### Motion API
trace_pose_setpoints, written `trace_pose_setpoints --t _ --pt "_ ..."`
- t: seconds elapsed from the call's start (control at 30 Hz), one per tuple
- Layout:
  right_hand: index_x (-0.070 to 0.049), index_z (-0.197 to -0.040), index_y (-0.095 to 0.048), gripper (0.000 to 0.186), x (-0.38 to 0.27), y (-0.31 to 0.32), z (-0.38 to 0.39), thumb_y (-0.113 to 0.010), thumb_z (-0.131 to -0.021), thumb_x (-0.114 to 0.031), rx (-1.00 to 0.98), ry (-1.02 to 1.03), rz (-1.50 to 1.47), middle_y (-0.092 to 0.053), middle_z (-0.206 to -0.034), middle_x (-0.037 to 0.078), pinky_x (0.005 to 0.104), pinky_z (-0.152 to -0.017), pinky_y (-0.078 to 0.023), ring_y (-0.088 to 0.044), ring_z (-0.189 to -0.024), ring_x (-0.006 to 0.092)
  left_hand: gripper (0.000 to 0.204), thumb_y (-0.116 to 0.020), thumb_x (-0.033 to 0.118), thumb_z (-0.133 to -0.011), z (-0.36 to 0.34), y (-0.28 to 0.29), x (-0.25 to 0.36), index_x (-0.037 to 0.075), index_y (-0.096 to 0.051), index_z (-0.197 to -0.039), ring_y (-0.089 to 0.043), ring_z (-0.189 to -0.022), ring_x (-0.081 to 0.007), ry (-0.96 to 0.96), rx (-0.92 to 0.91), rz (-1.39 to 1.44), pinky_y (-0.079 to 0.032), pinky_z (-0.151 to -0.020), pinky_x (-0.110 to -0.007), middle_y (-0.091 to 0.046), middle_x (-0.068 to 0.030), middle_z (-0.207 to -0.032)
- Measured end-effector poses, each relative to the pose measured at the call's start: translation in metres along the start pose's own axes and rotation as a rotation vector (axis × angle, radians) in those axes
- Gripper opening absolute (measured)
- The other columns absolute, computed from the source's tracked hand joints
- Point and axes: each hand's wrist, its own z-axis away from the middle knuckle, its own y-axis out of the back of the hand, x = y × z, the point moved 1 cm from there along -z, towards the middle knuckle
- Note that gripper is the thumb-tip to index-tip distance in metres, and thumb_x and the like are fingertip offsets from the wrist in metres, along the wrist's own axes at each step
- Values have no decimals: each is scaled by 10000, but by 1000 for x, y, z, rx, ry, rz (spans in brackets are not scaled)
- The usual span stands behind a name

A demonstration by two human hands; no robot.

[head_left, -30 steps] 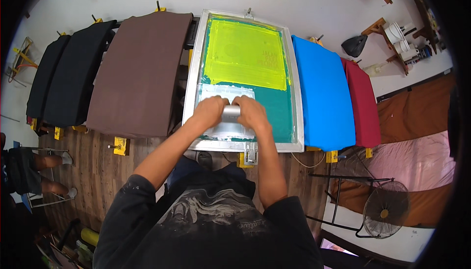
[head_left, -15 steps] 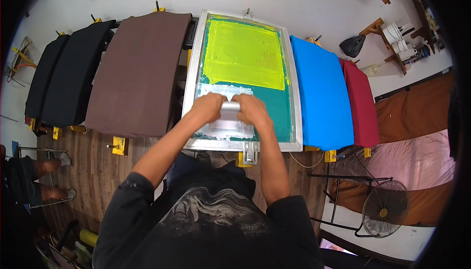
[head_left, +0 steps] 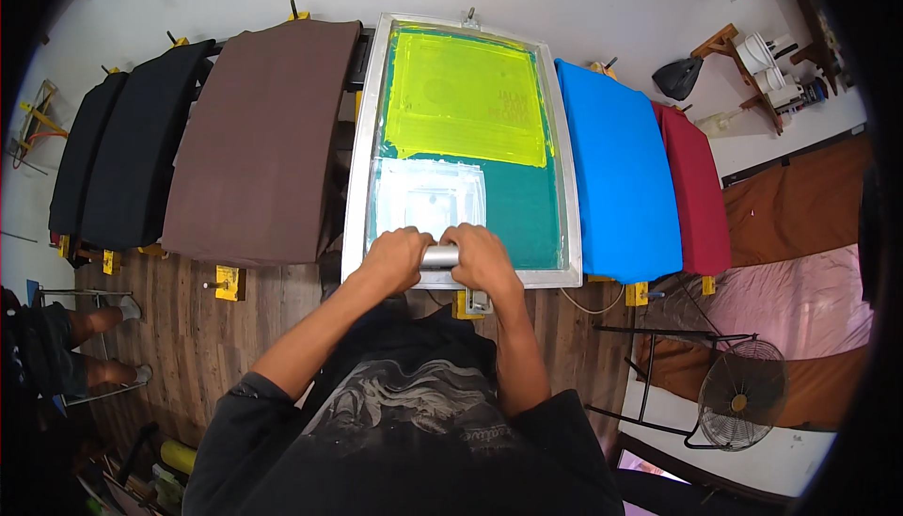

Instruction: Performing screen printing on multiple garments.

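Note:
A metal-framed printing screen (head_left: 568, 177) lies in front of me, with green mesh (head_left: 519, 220). Bright yellow ink (head_left: 466, 83) covers its far part, and a pale white ink patch (head_left: 400, 187) with a square design lies in the near left part. My left hand (head_left: 399, 258) and my right hand (head_left: 482, 256) are side by side at the screen's near edge, fingers wrapped round a silver squeegee (head_left: 440, 257). The squeegee's handle shows between them; its blade is hidden.
Left of the screen stand boards with a brown shirt (head_left: 263, 144) and black shirts (head_left: 146, 144). Blue (head_left: 621, 173) and dark red (head_left: 691, 187) shirts are on boards to the right. A fan (head_left: 740, 396) stands at right. Another person's legs (head_left: 99, 347) show at left.
Both hands have drawn the squeegee toward me, from the middle of the white patch to the screen's near edge. More of the white patch and its square design now shows.

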Motion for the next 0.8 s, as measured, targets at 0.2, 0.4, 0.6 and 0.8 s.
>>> trace_pose_setpoints --t 0.2,0.4,0.6,0.8 --pt "-71 -921 -683 321 9 18 -29 -613 -616 1 -93 64 37 -686 -867 190 457 -762 -522 -656 -839 396 265 -667 55 -661 -26 27 -7 70 -697 -924 -673 -810 -392 62 -139 22 -547 -753 -459 -691 -205 -840" --pt "-96 -967 -681 322 15 33 -74 -634 -663 1 -21 -26 110 -694 -916 165 450 -758 -531 -662 -877 367 252 -650 8 -697 -70 31 -27 77 -707 -933 -690 -813 -350 90 -13 -33 -557 -733 -439 -707 -173 -849" --pt "-85 -1008 -593 387 5 -9 -17 -650 -661 78 212 39 86 -579 -978 117 452 -807 -492 -571 -927 352 289 -601 -33 -764 -15 -10 -14 37 -659 -1039 -663 -869 -366 -25 258 -13 -550 -742 -455 -641 -165 -978" --pt "-72 -1010 -631 377 -11 -3 23 -616 -663 74 68 26 28 -607 -957 134 462 -812 -476 -579 -927 366 427 -656 -24 -679 24 -3 15 44 -671 -1101 -668 -879 -361 38 65 34 -556 -768 -435 -670 -160 -1032"
